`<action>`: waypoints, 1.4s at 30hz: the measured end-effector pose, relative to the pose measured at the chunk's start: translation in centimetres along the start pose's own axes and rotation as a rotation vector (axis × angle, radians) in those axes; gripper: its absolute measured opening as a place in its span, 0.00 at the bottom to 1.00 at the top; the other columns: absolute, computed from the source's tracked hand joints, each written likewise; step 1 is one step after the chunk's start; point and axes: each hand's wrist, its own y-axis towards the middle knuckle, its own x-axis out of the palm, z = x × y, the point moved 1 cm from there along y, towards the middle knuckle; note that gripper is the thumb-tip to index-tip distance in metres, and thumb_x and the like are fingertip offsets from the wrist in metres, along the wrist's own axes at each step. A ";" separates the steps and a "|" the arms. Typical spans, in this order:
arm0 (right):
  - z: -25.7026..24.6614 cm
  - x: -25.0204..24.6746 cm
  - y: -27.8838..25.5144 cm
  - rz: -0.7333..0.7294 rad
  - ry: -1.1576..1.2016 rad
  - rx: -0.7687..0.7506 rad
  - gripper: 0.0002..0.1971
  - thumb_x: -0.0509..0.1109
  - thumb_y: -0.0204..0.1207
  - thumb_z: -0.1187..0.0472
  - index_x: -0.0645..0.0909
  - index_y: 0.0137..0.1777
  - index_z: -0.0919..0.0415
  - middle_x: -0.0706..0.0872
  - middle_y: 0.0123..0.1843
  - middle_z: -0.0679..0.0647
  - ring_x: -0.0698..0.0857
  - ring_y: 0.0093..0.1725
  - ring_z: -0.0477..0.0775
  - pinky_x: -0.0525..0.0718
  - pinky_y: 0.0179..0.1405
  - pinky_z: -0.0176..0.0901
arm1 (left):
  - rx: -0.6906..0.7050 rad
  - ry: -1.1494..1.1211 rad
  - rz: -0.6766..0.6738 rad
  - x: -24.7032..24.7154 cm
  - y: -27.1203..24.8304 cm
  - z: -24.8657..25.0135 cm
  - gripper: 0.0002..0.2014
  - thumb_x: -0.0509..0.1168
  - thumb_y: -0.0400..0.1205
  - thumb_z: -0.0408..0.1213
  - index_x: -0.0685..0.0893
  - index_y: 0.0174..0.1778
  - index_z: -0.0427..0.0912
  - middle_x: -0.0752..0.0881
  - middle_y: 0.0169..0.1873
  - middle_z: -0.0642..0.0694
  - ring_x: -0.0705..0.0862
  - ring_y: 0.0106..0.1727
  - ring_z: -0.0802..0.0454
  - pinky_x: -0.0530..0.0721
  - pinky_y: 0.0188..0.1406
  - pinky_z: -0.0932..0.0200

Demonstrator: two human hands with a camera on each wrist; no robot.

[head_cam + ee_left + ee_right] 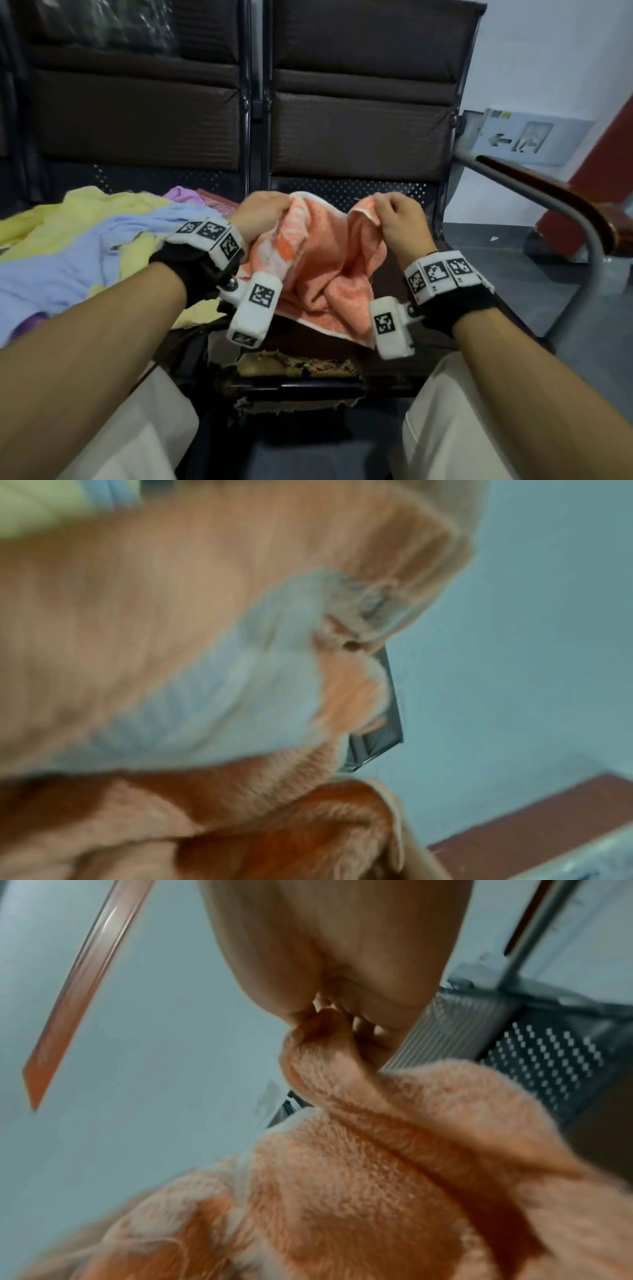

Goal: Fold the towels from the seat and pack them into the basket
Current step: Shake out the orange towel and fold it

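An orange towel (329, 260) with white trim hangs crumpled between both hands above the right-hand seat (352, 192). My left hand (270, 209) pinches its upper left edge, and my right hand (387, 212) pinches its upper right corner. The right wrist view shows the right hand (329, 961) nipping a fold of orange towel (394, 1150). The left wrist view is blurred, filled by my left hand (154, 601) and orange towel (274, 818). A woven basket rim (294, 366) shows under the towel, near the seat's front edge.
A heap of yellow (102, 212), light blue (61, 267) and purple (181, 195) towels lies on the left seat. Dark seat backs (359, 120) stand behind. A metal armrest with a wooden top (555, 202) curves at the right. My knees (462, 428) are below.
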 end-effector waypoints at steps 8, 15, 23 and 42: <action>-1.9 1.6 -2.2 -0.319 0.684 0.244 0.10 0.65 0.80 0.69 0.88 0.48 0.60 0.89 0.38 0.52 0.83 0.30 0.44 0.79 0.23 0.34 | -0.129 -0.516 -0.014 -0.7 -0.3 -0.1 0.08 0.64 0.82 0.35 0.81 0.54 0.34 0.83 0.40 0.38 0.83 0.40 0.48 0.85 0.43 0.55; -1.8 2.7 -1.9 -0.384 0.602 0.231 0.12 0.68 0.71 0.76 0.87 0.51 0.65 0.90 0.46 0.63 0.88 0.43 0.55 0.88 0.42 0.42 | -0.225 -0.694 -0.156 -1.0 -0.3 0.4 0.18 0.63 0.78 0.22 0.78 0.65 0.33 0.84 0.50 0.33 0.86 0.47 0.44 0.89 0.38 0.55; -1.7 2.8 -0.8 0.002 0.015 -0.192 0.04 0.73 0.67 0.55 0.82 0.33 0.45 0.85 0.37 0.44 0.83 0.39 0.38 0.78 0.41 0.29 | -0.163 -0.658 -0.121 -0.8 -0.5 -0.5 0.18 0.64 0.78 0.22 0.80 0.65 0.30 0.88 0.52 0.35 0.89 0.49 0.45 0.89 0.47 0.55; -3.3 4.1 -2.0 -0.341 0.158 -0.304 0.05 0.77 0.69 0.53 0.87 0.42 0.50 0.90 0.41 0.45 0.88 0.44 0.42 0.87 0.48 0.43 | -0.169 -0.473 -0.168 -1.1 -1.0 -1.0 0.11 0.61 0.83 0.29 0.82 0.57 0.28 0.87 0.51 0.32 0.88 0.49 0.42 0.89 0.46 0.52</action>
